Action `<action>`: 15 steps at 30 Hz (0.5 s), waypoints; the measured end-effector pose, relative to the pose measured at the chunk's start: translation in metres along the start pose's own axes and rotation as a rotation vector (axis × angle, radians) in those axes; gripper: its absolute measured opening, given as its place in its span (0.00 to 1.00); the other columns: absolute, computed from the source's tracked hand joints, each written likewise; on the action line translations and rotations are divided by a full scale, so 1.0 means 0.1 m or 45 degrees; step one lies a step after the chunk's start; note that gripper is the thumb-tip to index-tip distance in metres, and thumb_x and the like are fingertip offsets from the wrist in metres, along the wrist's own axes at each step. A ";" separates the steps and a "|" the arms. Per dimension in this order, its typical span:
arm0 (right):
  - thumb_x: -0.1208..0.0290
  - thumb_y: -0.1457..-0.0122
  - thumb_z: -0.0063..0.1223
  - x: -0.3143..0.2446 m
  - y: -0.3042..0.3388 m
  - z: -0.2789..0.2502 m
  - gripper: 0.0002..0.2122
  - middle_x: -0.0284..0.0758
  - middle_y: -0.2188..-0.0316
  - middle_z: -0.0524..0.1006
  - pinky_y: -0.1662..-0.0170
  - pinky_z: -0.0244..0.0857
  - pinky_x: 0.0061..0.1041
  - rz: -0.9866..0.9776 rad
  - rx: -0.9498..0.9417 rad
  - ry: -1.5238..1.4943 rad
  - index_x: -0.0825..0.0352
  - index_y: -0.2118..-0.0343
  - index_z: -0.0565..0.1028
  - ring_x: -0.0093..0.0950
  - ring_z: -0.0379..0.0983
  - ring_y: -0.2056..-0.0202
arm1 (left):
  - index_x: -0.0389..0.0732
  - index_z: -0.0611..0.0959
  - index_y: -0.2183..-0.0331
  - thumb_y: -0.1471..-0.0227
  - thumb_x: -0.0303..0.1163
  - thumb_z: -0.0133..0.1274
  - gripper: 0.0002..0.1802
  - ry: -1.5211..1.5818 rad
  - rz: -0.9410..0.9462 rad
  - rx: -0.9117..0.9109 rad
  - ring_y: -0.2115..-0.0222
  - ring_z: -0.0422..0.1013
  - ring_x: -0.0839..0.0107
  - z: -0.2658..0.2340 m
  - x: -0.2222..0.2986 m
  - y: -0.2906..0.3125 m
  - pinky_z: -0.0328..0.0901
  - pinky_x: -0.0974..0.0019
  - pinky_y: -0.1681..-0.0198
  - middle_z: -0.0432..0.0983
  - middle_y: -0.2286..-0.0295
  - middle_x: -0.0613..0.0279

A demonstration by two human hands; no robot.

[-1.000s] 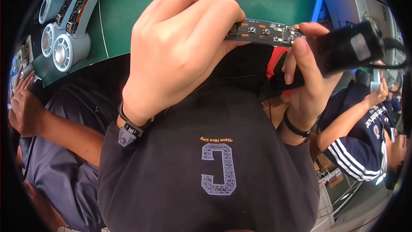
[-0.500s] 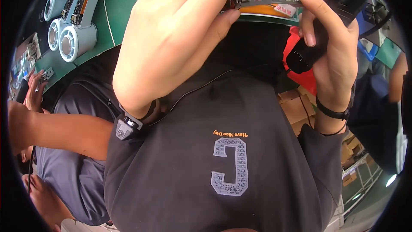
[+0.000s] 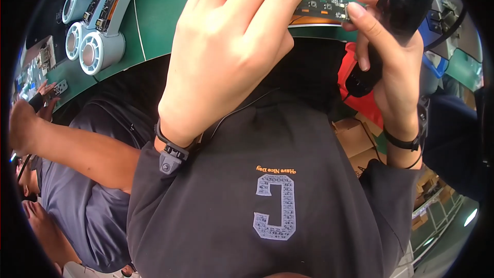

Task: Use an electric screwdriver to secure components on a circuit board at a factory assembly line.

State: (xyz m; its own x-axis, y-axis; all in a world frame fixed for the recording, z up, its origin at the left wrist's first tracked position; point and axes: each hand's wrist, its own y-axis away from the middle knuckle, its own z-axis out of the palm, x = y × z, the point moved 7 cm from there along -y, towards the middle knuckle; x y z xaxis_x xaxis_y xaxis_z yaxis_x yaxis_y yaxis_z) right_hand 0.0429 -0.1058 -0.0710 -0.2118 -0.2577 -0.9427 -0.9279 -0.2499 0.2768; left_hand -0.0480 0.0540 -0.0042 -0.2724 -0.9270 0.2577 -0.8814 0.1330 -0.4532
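Observation:
A narrow black circuit board (image 3: 323,8) with small buttons is held level between my two hands, over the near edge of the green table (image 3: 170,5). My left hand (image 3: 231,46) is closed at the board's left end; its curled fingers hide that end and their tips. My right hand (image 3: 393,67) pinches the right end, with the thumb on top. The same hand also carries a black handheld tool (image 3: 406,13) with a pale label, lying across the palm. The tool's exact kind does not show.
Pale blue holders with round ends (image 3: 95,51) carry similar boards on the table's left. Beside me at left sits another person, whose forearm (image 3: 77,149) reaches forward. At right are a red bag (image 3: 347,67) and cardboard boxes (image 3: 352,139) below table height.
The board has tilted, and the orange part under it no longer shows. My left hand has shifted right and curled further over its end. The board sits slightly lower in view.

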 end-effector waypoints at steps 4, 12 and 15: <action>0.67 0.38 0.66 0.00 -0.11 -0.06 0.18 0.31 0.76 0.76 0.74 0.54 0.16 0.095 -0.064 -0.135 0.71 0.50 0.77 0.16 0.64 0.83 | 0.35 0.83 0.54 0.59 0.17 0.63 0.25 0.026 0.061 -0.108 0.67 0.75 0.58 -0.08 -0.08 -0.07 0.69 0.60 0.62 0.82 0.63 0.56; 0.76 0.40 0.64 -0.07 -0.07 0.11 0.11 0.36 0.73 0.79 0.77 0.60 0.18 0.396 -0.129 -0.358 0.69 0.56 0.75 0.20 0.67 0.84 | 0.33 0.81 0.51 0.62 0.18 0.62 0.30 0.133 0.089 -0.092 0.69 0.75 0.57 0.13 -0.13 0.05 0.67 0.59 0.64 0.81 0.63 0.53; 0.76 0.40 0.64 -0.08 -0.08 0.08 0.12 0.36 0.73 0.79 0.78 0.61 0.18 0.369 -0.117 -0.327 0.69 0.56 0.75 0.20 0.68 0.84 | 0.33 0.81 0.51 0.62 0.17 0.61 0.29 0.190 0.053 -0.095 0.67 0.75 0.55 0.14 -0.15 0.04 0.68 0.59 0.62 0.81 0.62 0.53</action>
State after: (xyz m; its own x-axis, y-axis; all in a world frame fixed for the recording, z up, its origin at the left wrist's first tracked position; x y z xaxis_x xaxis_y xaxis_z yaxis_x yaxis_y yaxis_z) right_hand 0.0501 -0.0946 -0.0672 -0.5417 -0.0910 -0.8356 -0.7893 -0.2866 0.5430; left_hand -0.0419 0.0634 -0.0217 -0.3586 -0.8585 0.3666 -0.8929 0.2009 -0.4029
